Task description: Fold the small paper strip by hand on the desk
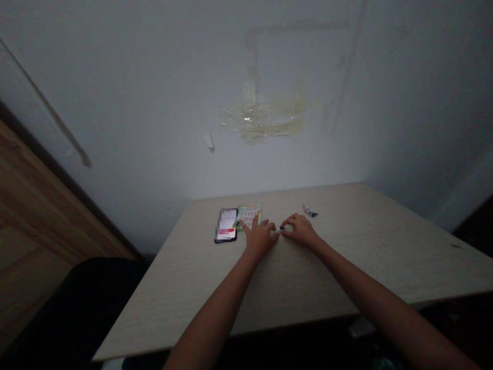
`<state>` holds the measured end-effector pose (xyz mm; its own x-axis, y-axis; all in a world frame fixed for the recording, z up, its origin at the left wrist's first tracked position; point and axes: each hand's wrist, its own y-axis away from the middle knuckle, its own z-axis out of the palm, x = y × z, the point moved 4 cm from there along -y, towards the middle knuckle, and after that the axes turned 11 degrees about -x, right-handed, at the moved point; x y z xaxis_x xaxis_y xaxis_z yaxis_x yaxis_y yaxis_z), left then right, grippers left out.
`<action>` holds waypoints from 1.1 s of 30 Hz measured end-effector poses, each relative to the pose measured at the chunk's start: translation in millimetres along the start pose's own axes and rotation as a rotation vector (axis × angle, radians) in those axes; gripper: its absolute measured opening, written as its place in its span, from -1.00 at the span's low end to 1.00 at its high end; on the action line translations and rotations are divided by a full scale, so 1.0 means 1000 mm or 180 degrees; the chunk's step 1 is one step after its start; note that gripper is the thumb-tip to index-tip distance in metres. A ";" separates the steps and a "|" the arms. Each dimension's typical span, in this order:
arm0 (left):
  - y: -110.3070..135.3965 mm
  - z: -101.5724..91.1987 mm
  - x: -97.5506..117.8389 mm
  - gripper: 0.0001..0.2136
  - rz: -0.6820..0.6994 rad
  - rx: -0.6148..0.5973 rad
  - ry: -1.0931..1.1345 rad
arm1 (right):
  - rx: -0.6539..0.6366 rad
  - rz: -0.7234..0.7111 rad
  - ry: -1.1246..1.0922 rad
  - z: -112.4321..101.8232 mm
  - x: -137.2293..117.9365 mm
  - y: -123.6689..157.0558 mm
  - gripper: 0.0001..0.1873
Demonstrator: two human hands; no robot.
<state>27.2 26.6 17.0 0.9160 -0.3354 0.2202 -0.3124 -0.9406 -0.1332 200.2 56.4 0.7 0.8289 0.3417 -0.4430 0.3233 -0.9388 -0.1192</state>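
Note:
Both my hands rest close together near the far middle of a pale wooden table point(346, 267). My left hand point(259, 236) and my right hand point(301, 229) meet at a tiny pale object point(279, 228), pinched between their fingertips; I cannot make out what it is. Just beyond my left hand lies a small green printed card or packet point(249, 213). A black phone point(226, 225) with a lit screen lies to the left of that card.
A small torn wrapper piece point(309, 211) lies behind my right hand. The table stands against a white wall with old tape marks point(265, 121). A dark chair or cushion point(92, 303) sits at the table's left, over wooden flooring point(34, 216).

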 end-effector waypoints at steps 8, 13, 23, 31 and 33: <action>0.000 0.003 -0.005 -0.80 -0.0022 -0.0002 0.0144 | 0.0211 -0.0211 -0.0120 0.002 -0.001 0.003 -0.77; -0.001 0.002 -0.006 -0.83 -0.0117 0.0023 0.0187 | 0.0173 -0.0769 -0.0606 0.001 -0.007 0.003 -0.86; -0.002 -0.001 -0.007 -0.83 -0.0275 0.0027 0.0354 | 0.0014 -0.0895 -0.1023 0.002 -0.003 0.001 -0.85; -0.003 0.001 -0.007 -0.82 -0.0334 0.0016 0.0375 | 0.0003 -0.1019 -0.1003 0.003 -0.002 -0.001 -0.86; -0.004 0.002 -0.007 -0.82 -0.0332 0.0016 0.0364 | 0.0002 -0.1056 -0.1028 0.004 -0.002 -0.002 -0.87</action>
<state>22.5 33.0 14.1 0.9086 -0.2401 0.3418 -0.2156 -0.9704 -0.1085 196.4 57.4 -1.7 0.4960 0.5924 -0.6349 0.5466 -0.7811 -0.3018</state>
